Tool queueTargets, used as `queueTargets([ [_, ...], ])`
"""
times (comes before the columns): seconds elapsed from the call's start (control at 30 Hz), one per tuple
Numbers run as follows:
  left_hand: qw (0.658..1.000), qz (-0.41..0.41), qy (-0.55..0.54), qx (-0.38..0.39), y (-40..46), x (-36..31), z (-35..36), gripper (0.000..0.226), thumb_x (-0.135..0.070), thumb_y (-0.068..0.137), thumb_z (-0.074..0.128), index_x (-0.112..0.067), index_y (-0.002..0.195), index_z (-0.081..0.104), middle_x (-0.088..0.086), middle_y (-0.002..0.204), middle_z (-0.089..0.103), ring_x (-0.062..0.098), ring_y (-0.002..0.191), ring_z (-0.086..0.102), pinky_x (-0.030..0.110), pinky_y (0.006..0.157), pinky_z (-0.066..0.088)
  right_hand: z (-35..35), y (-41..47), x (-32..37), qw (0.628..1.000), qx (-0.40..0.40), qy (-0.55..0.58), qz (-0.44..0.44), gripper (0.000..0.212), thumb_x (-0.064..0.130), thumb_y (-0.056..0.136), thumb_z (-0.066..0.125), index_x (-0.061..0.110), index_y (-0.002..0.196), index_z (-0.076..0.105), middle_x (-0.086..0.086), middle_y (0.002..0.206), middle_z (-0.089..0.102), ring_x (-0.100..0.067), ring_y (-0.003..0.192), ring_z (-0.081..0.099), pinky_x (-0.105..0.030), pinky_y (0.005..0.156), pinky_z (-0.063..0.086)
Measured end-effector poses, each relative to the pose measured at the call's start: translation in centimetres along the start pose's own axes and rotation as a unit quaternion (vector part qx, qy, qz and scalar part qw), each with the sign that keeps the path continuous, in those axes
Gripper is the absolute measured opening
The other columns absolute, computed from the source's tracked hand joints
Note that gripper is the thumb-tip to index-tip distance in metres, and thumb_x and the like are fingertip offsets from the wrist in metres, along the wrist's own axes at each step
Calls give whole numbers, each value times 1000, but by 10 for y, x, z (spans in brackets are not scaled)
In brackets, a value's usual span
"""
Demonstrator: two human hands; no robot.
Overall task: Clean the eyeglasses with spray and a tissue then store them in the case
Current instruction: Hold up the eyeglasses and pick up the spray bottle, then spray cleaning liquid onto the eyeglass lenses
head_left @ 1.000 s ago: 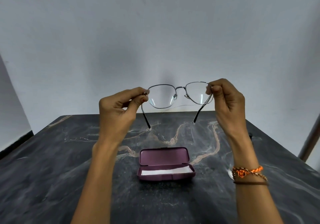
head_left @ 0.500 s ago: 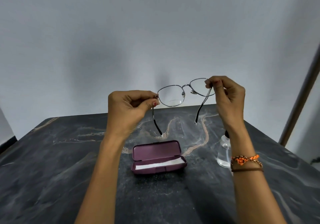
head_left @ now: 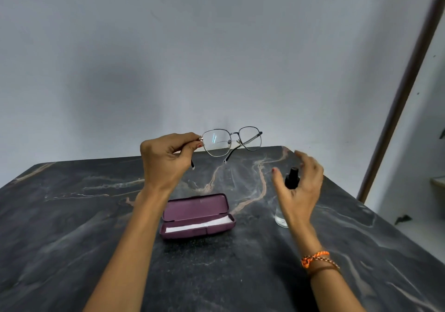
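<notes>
My left hand (head_left: pixel 166 160) pinches the left hinge of thin metal-framed eyeglasses (head_left: pixel 231 140) and holds them up above the table, temples unfolded. My right hand (head_left: pixel 301 186) hovers with spread fingers around the black cap of a clear spray bottle (head_left: pixel 291 180), not gripping it; the hand hides most of the bottle's body. A maroon glasses case (head_left: pixel 197 215) lies open on the table below the glasses, with a folded white tissue (head_left: pixel 199 226) inside its lower half.
The dark marble table (head_left: pixel 96 239) fills the lower view, its far edge against a pale wall. A brown door frame (head_left: pixel 404 90) rises at the right. Bracelets sit on my right wrist.
My right hand let go of the glasses and dropped toward the spray bottle. The left hand alone now holds the glasses, slightly lower. The view has shifted.
</notes>
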State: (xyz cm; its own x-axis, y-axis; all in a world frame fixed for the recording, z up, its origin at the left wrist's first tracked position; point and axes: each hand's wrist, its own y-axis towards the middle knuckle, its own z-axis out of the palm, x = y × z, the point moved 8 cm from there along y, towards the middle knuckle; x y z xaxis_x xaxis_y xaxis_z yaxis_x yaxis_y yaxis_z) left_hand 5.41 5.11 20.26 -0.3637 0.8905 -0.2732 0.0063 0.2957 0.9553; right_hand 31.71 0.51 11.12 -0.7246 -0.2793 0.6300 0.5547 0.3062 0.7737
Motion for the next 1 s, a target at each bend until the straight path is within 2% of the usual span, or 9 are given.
queueTargets([
  [0.07, 1000, 7, 12, 1, -6, -1, 9, 10, 3, 68, 73, 6, 77, 72, 16, 74, 70, 13, 69, 66, 11, 65, 49, 9, -8, -19, 996, 52, -76, 20, 66, 40, 70, 68, 16, 129, 46, -17, 122, 45, -25, 108, 44, -31, 82, 38],
  [0.13, 999, 19, 26, -12, -10, -2, 12, 10, 4, 67, 72, 7, 77, 71, 17, 74, 70, 18, 75, 65, 11, 67, 50, 15, -13, -28, 992, 80, -95, 24, 71, 29, 71, 73, 21, 134, 40, -16, 125, 42, -27, 105, 48, -33, 72, 45],
  [0.23, 999, 29, 26, -26, -13, 1, 14, 11, 8, 67, 71, 9, 78, 70, 20, 76, 70, 26, 82, 64, 17, 71, 52, 15, -19, -33, 991, 81, -110, 9, 75, 24, 74, 70, 34, 135, 27, -14, 125, 43, -21, 79, 53, -26, 53, 40],
  [0.33, 999, 27, 27, -23, -17, 2, 21, 11, 11, 67, 70, 10, 78, 70, 21, 75, 70, 30, 82, 65, 17, 75, 51, 15, -22, -39, 991, 80, -107, 6, 73, 20, 77, 67, 40, 133, 24, -13, 117, 50, -20, 61, 52, -25, 49, 38],
  [0.5, 997, 68, 42, -12, -27, -5, 31, 5, 6, 70, 71, 8, 74, 71, 18, 71, 70, 35, 79, 66, 33, 66, 56, 10, -18, -28, 998, 39, -44, -15, 61, 7, 75, 66, 17, 132, 44, -14, 96, 66, -24, 68, 59, -31, 60, 50],
  [0.67, 982, 148, 113, -12, -41, -11, 43, 12, -7, 74, 67, 1, 68, 73, 11, 68, 72, 29, 72, 70, 45, 71, 56, -6, -2, 0, 996, -24, 42, -79, 58, 5, 69, 64, 17, 122, 42, -18, 95, 68, -19, 69, 61, -8, 68, 43],
  [0.77, 976, 178, 127, -14, -46, -12, 46, 13, -8, 75, 67, -1, 66, 73, 9, 67, 73, 25, 70, 71, 44, 69, 57, -1, -3, 18, 990, 12, 68, -120, 60, 2, 67, 66, 15, 122, 43, -11, 88, 67, -8, 69, 59, 0, 71, 41],
  [0.9, 976, 179, 121, -12, -48, -11, 48, 13, -9, 75, 66, 0, 68, 73, 10, 66, 72, 24, 68, 71, 46, 70, 56, 17, -17, 39, 980, 88, 65, -165, 61, 3, 67, 67, 16, 122, 44, -12, 97, 70, -5, 78, 61, -5, 75, 46],
  [1.0, 979, 169, 112, -18, -48, -11, 46, 15, -10, 76, 66, 2, 70, 73, 11, 64, 72, 21, 63, 70, 46, 72, 54, 25, -23, 42, 977, 112, 69, -166, 61, 1, 64, 68, 16, 119, 47, 5, 102, 63, 7, 81, 52, 4, 74, 38],
])
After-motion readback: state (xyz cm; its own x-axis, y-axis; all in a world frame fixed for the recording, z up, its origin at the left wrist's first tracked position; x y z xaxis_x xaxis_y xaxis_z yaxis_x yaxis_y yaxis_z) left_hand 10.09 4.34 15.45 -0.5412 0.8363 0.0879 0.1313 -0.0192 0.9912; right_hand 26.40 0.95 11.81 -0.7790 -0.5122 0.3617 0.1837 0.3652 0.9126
